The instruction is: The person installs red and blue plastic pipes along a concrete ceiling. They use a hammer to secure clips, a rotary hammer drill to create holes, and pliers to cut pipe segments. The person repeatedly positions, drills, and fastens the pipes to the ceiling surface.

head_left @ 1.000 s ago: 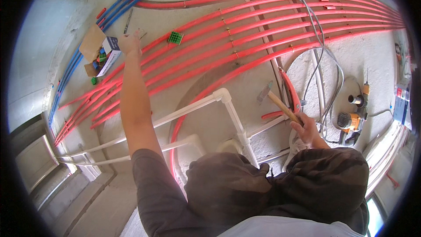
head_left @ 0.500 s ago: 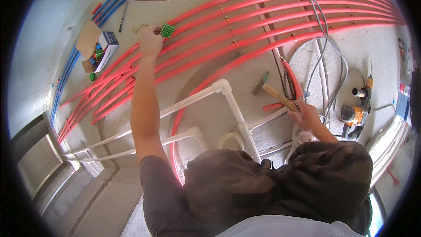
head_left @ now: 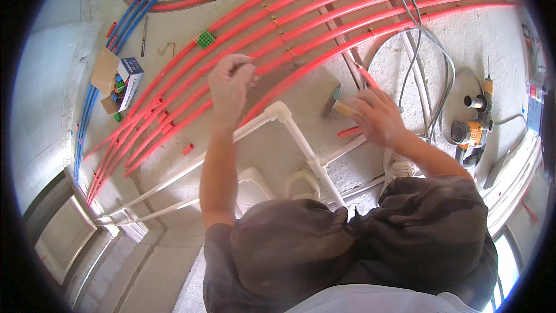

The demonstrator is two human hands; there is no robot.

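My left hand (head_left: 231,80) hovers over the red pipes (head_left: 272,72), its fingers curled into a pinch. Whatever may lie between the fingertips is too small to make out. Up and to the left of it, a green gridded block (head_left: 204,39) rests on the pipes. My right hand (head_left: 377,117), a little smeared by motion, is closed round the wooden handle of a hammer (head_left: 330,102). The hammer's metal head points left, away from the hand. Close above that hand passes a red pipe end (head_left: 366,76).
White pipe framework (head_left: 298,133) stands between me and the red pipes. At left, a small open box (head_left: 128,84) with colourful pieces sits by blue pipes (head_left: 87,117). An orange and black rotary hammer drill (head_left: 476,130) and a looping grey cable (head_left: 445,61) are at right.
My left hand has drawn back from the green block, leaving it on the pipes, and moved right and nearer. My right hand has shifted up and left with the hammer.
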